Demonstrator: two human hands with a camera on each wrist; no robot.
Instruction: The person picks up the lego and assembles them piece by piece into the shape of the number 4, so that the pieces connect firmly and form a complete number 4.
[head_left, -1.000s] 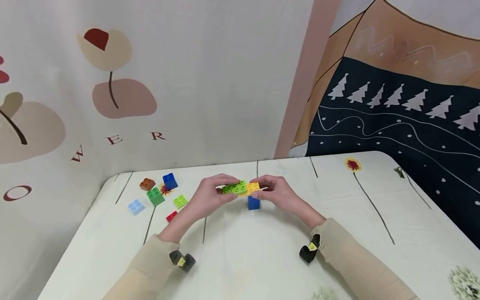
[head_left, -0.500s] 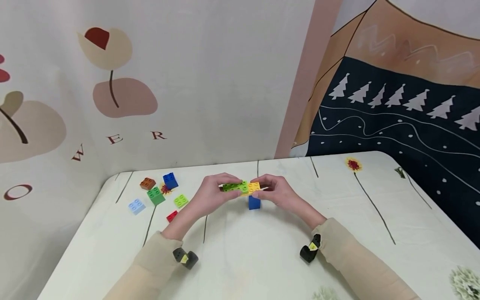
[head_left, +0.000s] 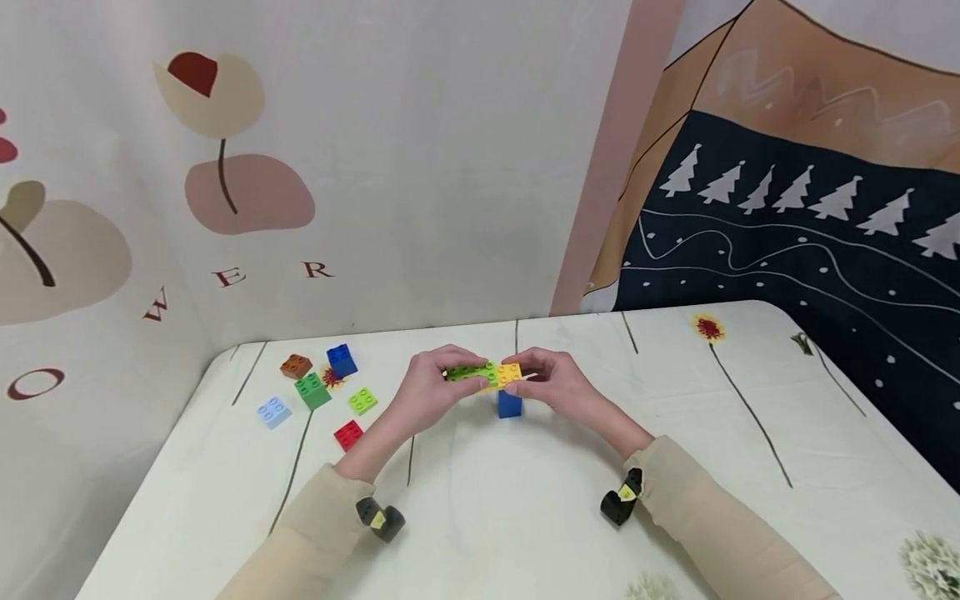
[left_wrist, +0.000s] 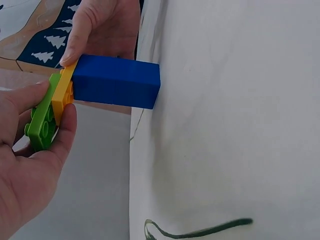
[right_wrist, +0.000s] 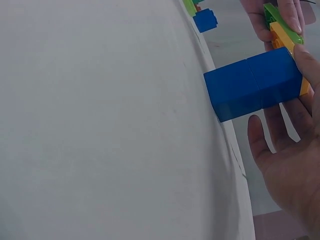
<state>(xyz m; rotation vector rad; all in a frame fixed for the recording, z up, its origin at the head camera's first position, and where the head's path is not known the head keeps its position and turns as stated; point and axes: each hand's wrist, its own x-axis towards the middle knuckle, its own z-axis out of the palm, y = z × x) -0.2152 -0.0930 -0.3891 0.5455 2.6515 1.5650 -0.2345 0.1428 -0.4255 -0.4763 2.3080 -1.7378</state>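
Note:
A blue column of two bricks [right_wrist: 255, 82] stands on the table, with a yellow brick [head_left: 509, 374] on its top. Over the yellow brick's left part lies a lime green brick [head_left: 471, 373], which juts out to the left past the column. My left hand [head_left: 429, 385] pinches the lime green brick between thumb and fingers. From the other side my right hand [head_left: 561, 385] holds the yellow brick, its thumb at the front and fingers behind. In the left wrist view, the yellow brick [left_wrist: 64, 92] sits between the green one and the blue column.
Loose bricks lie at the table's back left: brown [head_left: 296, 366], blue [head_left: 342, 360], green [head_left: 312, 390], light blue [head_left: 273, 412], lime [head_left: 362, 401] and red [head_left: 348, 435]. A printed cloth [head_left: 450, 167] hangs behind the white table [head_left: 525, 517].
My left forearm has shifted a little to the right, uncovering more of the red brick. The left thumb now covers more of the lime green brick's front. The right hand stays nearly still.

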